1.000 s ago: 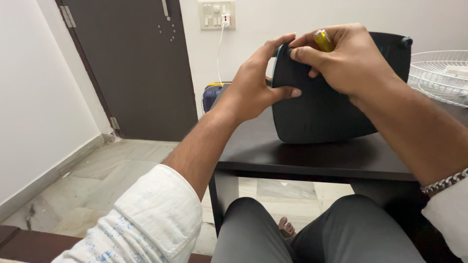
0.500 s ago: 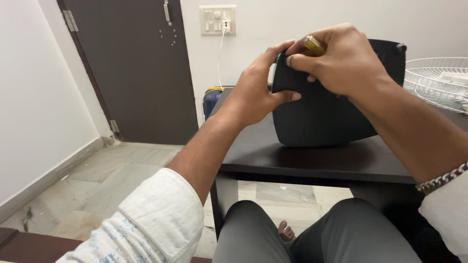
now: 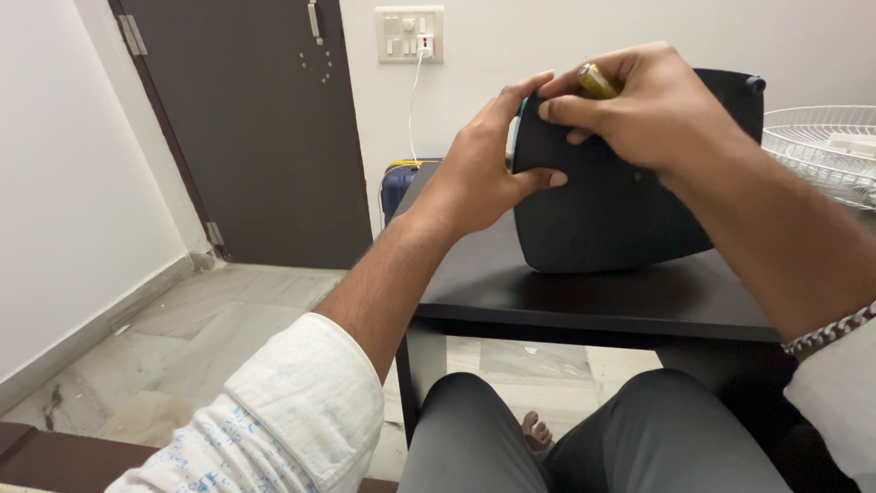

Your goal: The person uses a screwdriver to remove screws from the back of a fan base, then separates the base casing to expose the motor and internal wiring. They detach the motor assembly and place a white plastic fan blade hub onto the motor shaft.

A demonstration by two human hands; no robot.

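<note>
A dark rounded plastic base stands tilted on its edge on the dark table. My left hand grips its left rim, thumb pressed on the near face and fingers curled over the top edge. My right hand rests on the upper left corner of the base and holds a tool with a yellow handle; only the handle's end shows between the fingers. Its fingertips pinch at the rim close to my left fingertips.
A white wire fan grille lies on the table at the right. Behind the table stand a blue suitcase, a wall switch panel with a white cable, and a dark door. My knees sit under the table's front edge.
Both hands keep their hold on the base. The yellow handle has shifted slightly in my right hand, and the view has moved a little.
</note>
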